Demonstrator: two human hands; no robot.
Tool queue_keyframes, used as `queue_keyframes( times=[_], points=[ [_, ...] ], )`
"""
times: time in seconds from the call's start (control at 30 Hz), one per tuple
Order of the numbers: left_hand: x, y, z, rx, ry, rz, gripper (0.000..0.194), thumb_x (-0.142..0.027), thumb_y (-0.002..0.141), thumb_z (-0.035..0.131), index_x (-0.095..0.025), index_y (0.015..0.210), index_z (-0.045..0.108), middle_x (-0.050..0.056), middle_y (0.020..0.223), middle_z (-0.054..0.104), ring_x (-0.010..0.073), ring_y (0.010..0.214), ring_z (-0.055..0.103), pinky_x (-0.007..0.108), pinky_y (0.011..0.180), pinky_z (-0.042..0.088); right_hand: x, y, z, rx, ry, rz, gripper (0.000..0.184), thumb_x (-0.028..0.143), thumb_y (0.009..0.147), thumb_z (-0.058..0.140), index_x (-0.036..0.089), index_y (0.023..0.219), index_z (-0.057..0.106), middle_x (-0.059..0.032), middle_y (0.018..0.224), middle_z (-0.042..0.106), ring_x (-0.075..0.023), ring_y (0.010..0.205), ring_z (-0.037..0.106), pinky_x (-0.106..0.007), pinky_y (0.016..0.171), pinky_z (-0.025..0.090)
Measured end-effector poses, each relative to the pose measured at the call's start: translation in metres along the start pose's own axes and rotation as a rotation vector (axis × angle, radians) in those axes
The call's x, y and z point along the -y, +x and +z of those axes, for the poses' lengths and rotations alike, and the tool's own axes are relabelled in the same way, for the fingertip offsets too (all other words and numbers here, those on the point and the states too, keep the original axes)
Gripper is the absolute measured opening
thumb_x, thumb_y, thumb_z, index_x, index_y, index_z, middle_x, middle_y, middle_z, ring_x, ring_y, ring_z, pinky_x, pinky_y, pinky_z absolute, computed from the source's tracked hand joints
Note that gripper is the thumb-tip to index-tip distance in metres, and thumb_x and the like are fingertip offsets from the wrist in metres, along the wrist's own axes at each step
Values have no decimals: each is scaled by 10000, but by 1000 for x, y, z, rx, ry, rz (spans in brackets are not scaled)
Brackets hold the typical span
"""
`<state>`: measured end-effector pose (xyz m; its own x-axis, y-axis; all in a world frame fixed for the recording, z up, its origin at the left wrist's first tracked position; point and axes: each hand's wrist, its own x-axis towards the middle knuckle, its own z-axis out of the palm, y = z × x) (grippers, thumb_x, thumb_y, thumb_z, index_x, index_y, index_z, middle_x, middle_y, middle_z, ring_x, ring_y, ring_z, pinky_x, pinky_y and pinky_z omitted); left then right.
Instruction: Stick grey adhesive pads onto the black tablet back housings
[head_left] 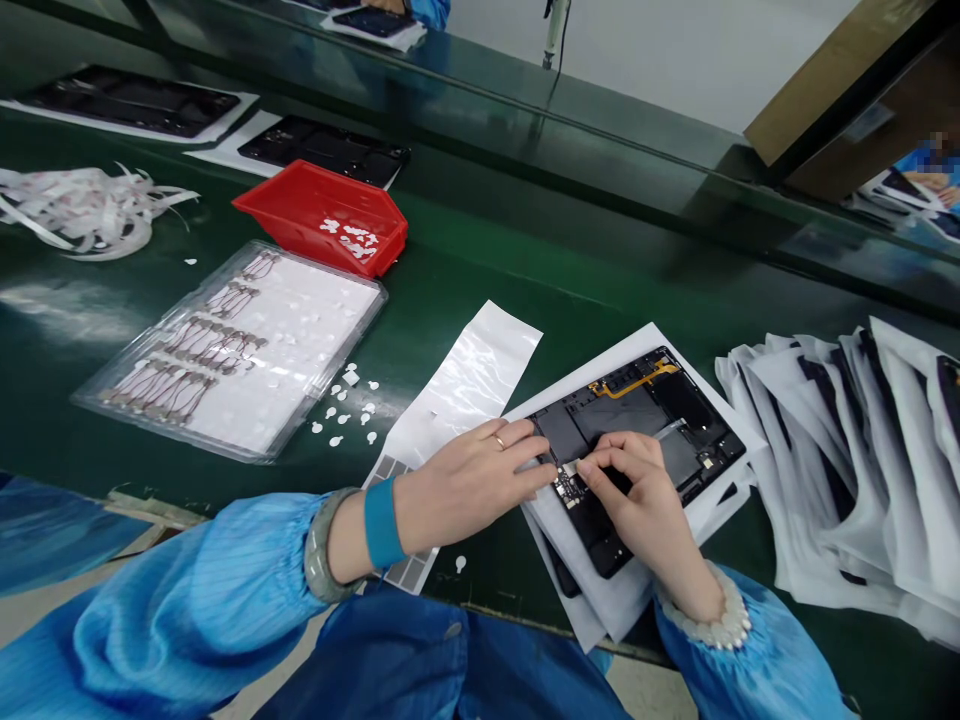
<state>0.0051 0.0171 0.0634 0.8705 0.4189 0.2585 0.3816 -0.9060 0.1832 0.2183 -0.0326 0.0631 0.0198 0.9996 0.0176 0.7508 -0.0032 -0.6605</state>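
Note:
An opened tablet housing (600, 540) lies tilted on white wrapping sheets, showing its black battery area, a circuit board (568, 490) and an orange flex cable (637, 382). My left hand (472, 475) reaches across from the left, fingers stretched out with their tips at the housing's left edge, by the board. Thumb and index finger of my right hand (637, 490) are pinched together over the board, beside a small pale silvery piece (571, 468). What the pinch holds, if anything, is hidden. Under my left forearm lies a sheet of grey square stickers (388, 468) on a shiny white backing.
Left stands a clear tray (277, 445) of small wired parts, with a red bin (300, 205) behind it. Loose white round tabs (336, 440) lie between. Several wrapped housings (810, 450) lean at right. Peeled strips (97, 215) and more housings (322, 145) are farther back.

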Motion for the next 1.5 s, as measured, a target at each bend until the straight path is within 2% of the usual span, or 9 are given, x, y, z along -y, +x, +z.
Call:
queue_keyframes(
  times=[0.17,0.3,0.43,0.57,0.67,0.87,0.97,1.17,1.5],
  points=[
    [-1,2,1,2,20,6,289,-276,868,605,-189,1134,532,70,1106,572,232,1062,512,359,880,438,0,1,1,-10,-45,-20,191,347,840,563,238,709,649,-57,906,590,-246,977,462,-444,910,361],
    [-3,6,1,8,73,30,420,-377,876,587,-195,1238,476,92,1092,564,245,1039,518,372,878,425,0,1,1,-14,-61,-35,202,359,849,550,241,715,646,-56,905,590,-246,970,476,-446,905,371],
    [-3,9,2,21,100,37,443,-417,856,605,-191,1221,493,95,1071,561,245,1004,523,361,835,422,0,0,2,-20,-87,-50,207,357,851,549,242,712,652,-59,899,597,-246,964,481,-445,887,389],
    [-1,10,3,18,138,79,289,-228,908,523,-193,1195,512,88,1057,569,225,964,532,342,791,414,0,1,0,-12,-132,-92,203,343,856,546,240,717,651,-55,885,599,-233,933,497,-428,874,405],
    [0,12,5,13,152,121,267,-124,914,437,-182,1156,534,77,1027,585,211,916,539,335,769,410,-1,3,-6,-10,-138,-108,214,348,872,529,225,736,639,-60,885,594,-220,907,516,-397,851,425],
    [1,15,8,-55,90,113,234,-107,946,369,-166,1050,570,52,945,606,174,900,546,309,759,412,-9,6,-19,-148,-69,-104,214,356,906,479,203,835,610,-63,924,583,-174,826,589,-328,785,465],
    [0,16,6,-53,70,92,247,-108,944,362,-163,1080,561,54,949,597,178,906,541,309,754,417,-13,7,-20,-119,-52,-111,217,369,906,481,208,815,593,-54,894,584,-166,797,594,-314,757,475],
    [-2,24,-2,62,71,79,215,-115,926,408,-204,1031,574,41,908,571,188,824,518,312,695,383,-19,12,-18,-65,-40,-132,218,357,908,479,208,785,580,-52,877,580,-162,782,589,-295,722,474],
    [-1,30,-5,94,33,34,211,-135,935,403,-201,1019,585,37,912,565,192,828,488,323,702,341,-22,12,-19,-27,-26,-138,192,330,905,488,205,806,593,-51,883,581,-157,777,584,-294,720,467]
  ],
)
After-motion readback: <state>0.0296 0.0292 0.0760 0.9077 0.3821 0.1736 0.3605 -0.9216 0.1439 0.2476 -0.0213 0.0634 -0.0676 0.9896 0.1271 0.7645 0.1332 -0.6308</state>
